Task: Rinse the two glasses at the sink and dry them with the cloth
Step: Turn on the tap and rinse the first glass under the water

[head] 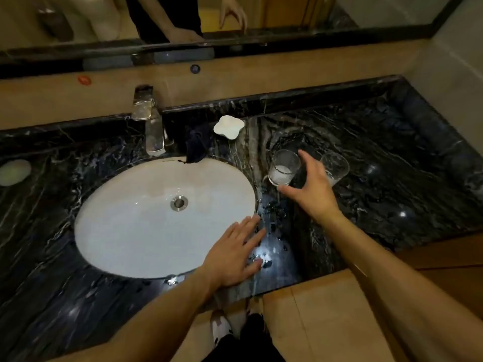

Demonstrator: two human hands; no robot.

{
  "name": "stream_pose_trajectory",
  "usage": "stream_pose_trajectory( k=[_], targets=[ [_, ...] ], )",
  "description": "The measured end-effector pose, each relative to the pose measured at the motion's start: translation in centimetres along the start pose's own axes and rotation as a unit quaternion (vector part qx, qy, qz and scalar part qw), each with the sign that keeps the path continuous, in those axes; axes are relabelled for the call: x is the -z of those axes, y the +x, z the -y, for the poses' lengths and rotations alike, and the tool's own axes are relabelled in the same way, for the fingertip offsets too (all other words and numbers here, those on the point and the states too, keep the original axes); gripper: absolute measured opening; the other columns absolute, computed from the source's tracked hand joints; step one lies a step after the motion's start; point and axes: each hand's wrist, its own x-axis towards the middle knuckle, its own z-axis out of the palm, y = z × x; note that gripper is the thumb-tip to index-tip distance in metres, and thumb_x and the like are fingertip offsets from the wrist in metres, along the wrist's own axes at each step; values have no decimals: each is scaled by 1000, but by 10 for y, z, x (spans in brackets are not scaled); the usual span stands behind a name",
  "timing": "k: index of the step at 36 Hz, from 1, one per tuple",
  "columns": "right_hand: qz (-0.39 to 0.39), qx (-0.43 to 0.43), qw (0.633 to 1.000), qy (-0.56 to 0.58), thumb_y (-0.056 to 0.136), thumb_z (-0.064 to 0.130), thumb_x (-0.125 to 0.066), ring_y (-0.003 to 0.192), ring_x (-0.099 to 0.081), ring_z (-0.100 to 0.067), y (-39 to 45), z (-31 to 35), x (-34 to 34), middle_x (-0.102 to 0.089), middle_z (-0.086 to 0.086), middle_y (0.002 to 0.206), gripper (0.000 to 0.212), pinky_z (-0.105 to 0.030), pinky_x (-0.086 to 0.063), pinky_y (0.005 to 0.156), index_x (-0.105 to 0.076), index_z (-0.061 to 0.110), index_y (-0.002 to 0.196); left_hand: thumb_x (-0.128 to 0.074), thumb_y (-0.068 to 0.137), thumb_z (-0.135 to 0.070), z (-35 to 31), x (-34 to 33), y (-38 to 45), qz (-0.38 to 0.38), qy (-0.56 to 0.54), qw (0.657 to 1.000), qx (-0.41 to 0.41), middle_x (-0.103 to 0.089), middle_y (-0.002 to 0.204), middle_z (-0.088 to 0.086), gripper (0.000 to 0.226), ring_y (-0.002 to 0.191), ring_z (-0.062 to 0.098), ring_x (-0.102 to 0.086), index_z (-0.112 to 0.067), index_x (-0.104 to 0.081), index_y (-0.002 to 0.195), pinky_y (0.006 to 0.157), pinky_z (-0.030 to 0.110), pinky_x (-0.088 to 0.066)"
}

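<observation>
1. Our right hand (309,185) reaches out over the dark marble counter (379,158), fingers spread and thumb apart, closing in on the nearer glass (283,167). It is just beside that glass but grips nothing yet, as far as we can tell.
2. Our left hand (236,253) lies flat, fingers straight, on the wet counter at the right edge of the sink (125,218), holding nothing.
3. Both glasses stand on the counter to the right of the sink. The nearer one has something white in its bottom; the second glass (335,167) stands just behind our right hand, partly hidden by it.
4. The dark cloth (196,148) lies bunched at the back rim of the sink, just right of the tap (151,126), with a small white dish (228,127) beside it.
5. We see no water running from the tap, and the basin looks dry.
6. We judge the task to be at its very start: neither glass looks rinsed and the cloth is untouched. What is left is to lift each glass, rinse it under the tap, and wipe both dry.
</observation>
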Motion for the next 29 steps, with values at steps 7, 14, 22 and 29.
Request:
stream_pose_trajectory(
  k=[7,14,22,29],
  targets=[
    [55,-41,996,49,70,20,-89,143,-30,-27,44,-5,-20,-17,-8,160,117,-38,-34,111,-11,32,156,-25,98,-62,-3,-17,2,-24,-20,999,6,-8,165,8,71,152,25,-9,-24,-14,156,119,47,-25],
    [-23,-80,981,173,68,13,-87,125,-49,-16,55,-29,-52,-47,6,138,98,-37,-45,101,-27,36,142,-42,94,-56,-1,-22,1,-34,-23,999,7,-14,164,8,74,151,25,-12,-22,-19,155,118,45,-29],
    [-33,-99,965,242,66,15,-89,112,-54,-13,58,-42,-62,-55,8,130,82,-16,-41,84,-37,36,126,-47,93,-52,-2,-19,1,-31,-34,999,7,-18,163,11,73,151,25,-12,-19,-26,154,120,40,-23],
    [-14,-101,966,238,69,17,-89,110,-53,-9,55,-43,-57,-55,13,122,81,-18,-40,87,-38,31,131,-49,93,-50,0,-20,1,-19,-37,999,1,-15,163,13,75,152,26,-6,-18,-23,155,120,43,-25]
  ],
)
